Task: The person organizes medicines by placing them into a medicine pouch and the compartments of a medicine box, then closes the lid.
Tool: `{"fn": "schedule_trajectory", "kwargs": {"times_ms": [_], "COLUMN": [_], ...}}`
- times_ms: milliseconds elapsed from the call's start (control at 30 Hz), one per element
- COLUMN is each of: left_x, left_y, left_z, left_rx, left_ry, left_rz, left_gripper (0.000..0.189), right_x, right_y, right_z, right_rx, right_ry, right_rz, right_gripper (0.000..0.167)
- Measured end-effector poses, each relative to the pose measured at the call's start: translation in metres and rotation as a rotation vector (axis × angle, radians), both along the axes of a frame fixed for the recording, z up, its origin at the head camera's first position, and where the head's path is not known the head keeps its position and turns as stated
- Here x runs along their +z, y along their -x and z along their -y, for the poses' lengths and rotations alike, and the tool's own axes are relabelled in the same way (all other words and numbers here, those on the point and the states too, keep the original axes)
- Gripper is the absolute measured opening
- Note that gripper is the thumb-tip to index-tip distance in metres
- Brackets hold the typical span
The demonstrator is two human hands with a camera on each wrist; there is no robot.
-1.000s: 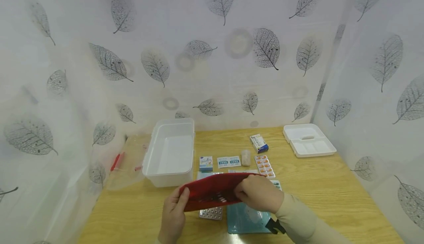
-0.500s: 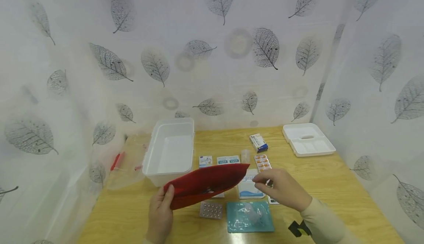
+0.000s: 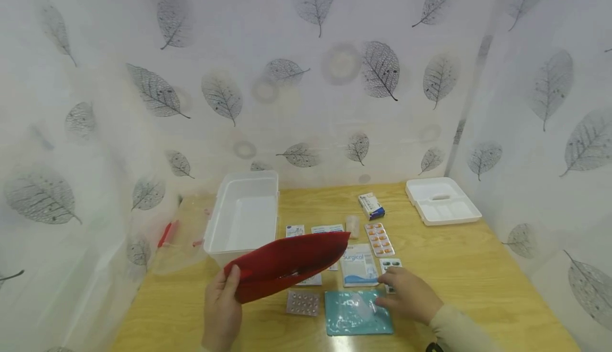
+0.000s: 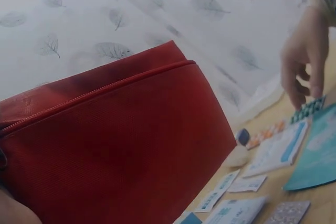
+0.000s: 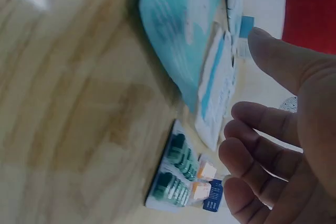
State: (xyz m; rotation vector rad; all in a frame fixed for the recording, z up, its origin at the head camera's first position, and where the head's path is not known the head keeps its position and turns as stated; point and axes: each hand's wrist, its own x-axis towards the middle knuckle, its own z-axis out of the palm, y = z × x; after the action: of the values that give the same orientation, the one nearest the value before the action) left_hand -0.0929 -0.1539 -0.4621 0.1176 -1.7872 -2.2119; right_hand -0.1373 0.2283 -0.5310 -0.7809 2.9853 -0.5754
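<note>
Thumb and fingers of the left hand (image 3: 223,304) grip one end of a long, red, ribbed-fabric zip pouch (image 3: 291,264), its unzipped mouth gaping; the right hand (image 3: 410,294) grips nothing, its thumb apart from softly bent fingers. The left hand reaches up from below, thumb on top. The right reaches in from the side, fingertips down over a flat blister pack of green capsules (image 3: 390,263); whether they touch it I cannot tell. The pouch is held above the table, its long axis slanting from the left hand up and away to the right, its narrow free end pointing that way.

Near the right thumb lies a glossy teal foil packet (image 3: 356,312), with a white-and-blue "Surgical" packet (image 3: 358,264) beyond. Left of the teal foil is a silvery, dimpled blister sheet (image 3: 303,303). Farther off, a deep, translucent white plastic bin (image 3: 246,198) stands on the grained wooden table (image 3: 478,283).
</note>
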Motion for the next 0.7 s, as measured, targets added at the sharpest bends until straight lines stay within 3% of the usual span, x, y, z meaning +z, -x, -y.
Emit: {"fn": "schedule_trajectory", "kwargs": {"times_ms": [167,433,700], "left_x": [0.004,0.005,0.004], "left_y": [0.003,0.005,0.004], "left_z": [0.002,0.004,0.006], "left_rx": [-0.001,-0.025,-0.068], "left_ry": [-0.076,-0.143,-0.184], "left_rz": [-0.048,-0.094,-0.147], "left_gripper": [0.03,0.028,0.027], "right_x": [-0.007,-0.018,-0.02], "right_y": [0.001,-0.002,-0.006], "right_z": [0.004,0.006,0.01], "right_rx": [-0.018,0.011,0.01], "right_ry": [-0.074,-0.084,-0.102], "right_rz": [0.045,-0.062,-0.044], "right_gripper": [0.054,0.062,0.069]}}
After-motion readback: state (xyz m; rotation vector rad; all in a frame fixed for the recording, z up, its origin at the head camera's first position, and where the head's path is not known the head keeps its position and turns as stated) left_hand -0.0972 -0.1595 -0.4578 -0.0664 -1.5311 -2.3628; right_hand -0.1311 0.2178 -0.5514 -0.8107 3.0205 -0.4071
